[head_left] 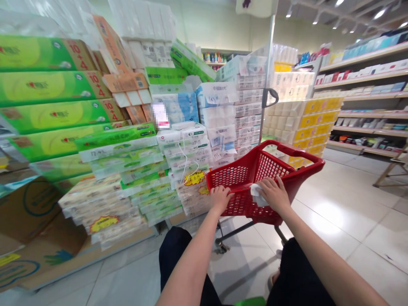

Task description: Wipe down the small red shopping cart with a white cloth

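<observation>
Shop-aisle green packs [38, 85] (marked "10+4"), left hand [220, 198] gripping red cart [240, 202], right hand [274, 192] clutching white cloth [257, 196].

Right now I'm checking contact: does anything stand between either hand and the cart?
Yes: a white cloth is bunched between the right hand and the cart, at its near edge. Nothing visible separates the left hand from it.
</observation>
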`<state>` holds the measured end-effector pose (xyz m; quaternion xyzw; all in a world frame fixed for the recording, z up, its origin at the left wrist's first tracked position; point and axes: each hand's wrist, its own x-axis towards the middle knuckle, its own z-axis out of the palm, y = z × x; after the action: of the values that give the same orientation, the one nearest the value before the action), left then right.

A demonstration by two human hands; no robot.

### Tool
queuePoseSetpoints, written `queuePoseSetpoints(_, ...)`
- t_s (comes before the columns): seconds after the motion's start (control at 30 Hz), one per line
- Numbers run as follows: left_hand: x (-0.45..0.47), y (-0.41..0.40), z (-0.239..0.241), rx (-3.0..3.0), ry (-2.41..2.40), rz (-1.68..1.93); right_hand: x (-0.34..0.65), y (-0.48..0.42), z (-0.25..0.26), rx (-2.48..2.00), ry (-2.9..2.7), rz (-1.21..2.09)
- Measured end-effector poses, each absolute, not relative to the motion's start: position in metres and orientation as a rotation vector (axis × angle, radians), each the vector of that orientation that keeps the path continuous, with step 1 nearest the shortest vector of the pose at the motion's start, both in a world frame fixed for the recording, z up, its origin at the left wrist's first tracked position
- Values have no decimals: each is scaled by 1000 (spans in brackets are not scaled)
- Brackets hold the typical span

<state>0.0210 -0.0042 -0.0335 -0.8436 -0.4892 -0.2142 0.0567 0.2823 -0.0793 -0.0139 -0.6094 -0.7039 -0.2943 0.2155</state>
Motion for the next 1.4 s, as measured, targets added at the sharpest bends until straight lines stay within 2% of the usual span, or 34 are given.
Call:
queuePoseSetpoints(0.17,30,-12,-35,-2565,-1602,-639,304,-77,-7,-1748,-1855,-867)
queuePoseSetpoints(0.43,29,-9,-34,-2589,-1654,-569,204,-60,-26,-1618,-1993,-774)
queuePoseSetpoints(0.53,27,-8,-34,-2593,-1632,-561,196,-62,-28,-1573,-2025,-749)
queuePoseSetpoints(0.7,24,-7,-34,-2601,-1631,-540,264,-74,-15,-1592,-2096,-725)
queuePoseSetpoints(0.93,23,-4,-35,-2616,-1597,-574,344,-81,-5,-1722,-1942,-882)
queuePoseSetpoints(1.4,20,-3,-33,-2620,-1596,-548,205,-73,-36,-1578,-2034,-766)
